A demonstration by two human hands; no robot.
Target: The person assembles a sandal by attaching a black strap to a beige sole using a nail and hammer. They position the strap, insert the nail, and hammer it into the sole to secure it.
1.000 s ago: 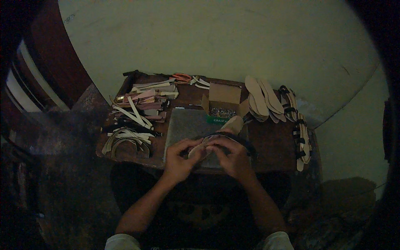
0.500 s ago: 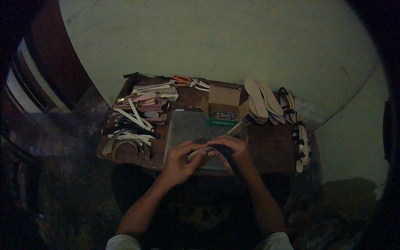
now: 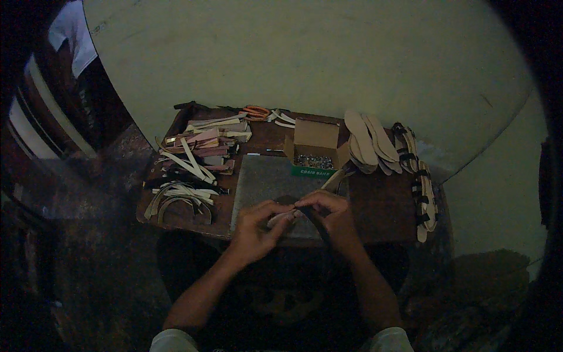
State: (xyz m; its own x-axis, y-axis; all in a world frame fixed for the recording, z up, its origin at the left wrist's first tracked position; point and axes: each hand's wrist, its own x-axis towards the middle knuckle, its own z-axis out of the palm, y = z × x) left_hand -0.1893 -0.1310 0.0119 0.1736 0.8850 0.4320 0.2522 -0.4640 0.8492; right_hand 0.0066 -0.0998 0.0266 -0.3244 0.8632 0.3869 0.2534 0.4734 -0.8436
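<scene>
At the near edge of a grey slab [image 3: 264, 182], both hands meet around a pale, sole-shaped piece with a dark strap. My left hand [image 3: 255, 226] is closed, pinching the pale piece [image 3: 275, 220] between thumb and fingers. The dark strap [image 3: 314, 220] hangs from the closed fingers of my right hand [image 3: 334, 214]. Beyond the right hand a pale strip [image 3: 331, 182] sticks up; whether it belongs to the held piece I cannot tell. Just past it stands an open cardboard box [image 3: 316, 158] with many small metal bits.
Bundled leather straps [image 3: 199, 152] cover the table's left side. Orange-handled scissors [image 3: 255, 111] lie at the back. Stacked pale insoles [image 3: 369, 144] and strapped soles [image 3: 425, 199] line the right side. A wall [image 3: 305, 53] rises behind; a person in a white garment [image 3: 76, 35] is at upper left.
My right fingers have drawn in to meet the left fingertips, and the dark strap now hangs straighter. Someone in white has come into view at the upper left.
</scene>
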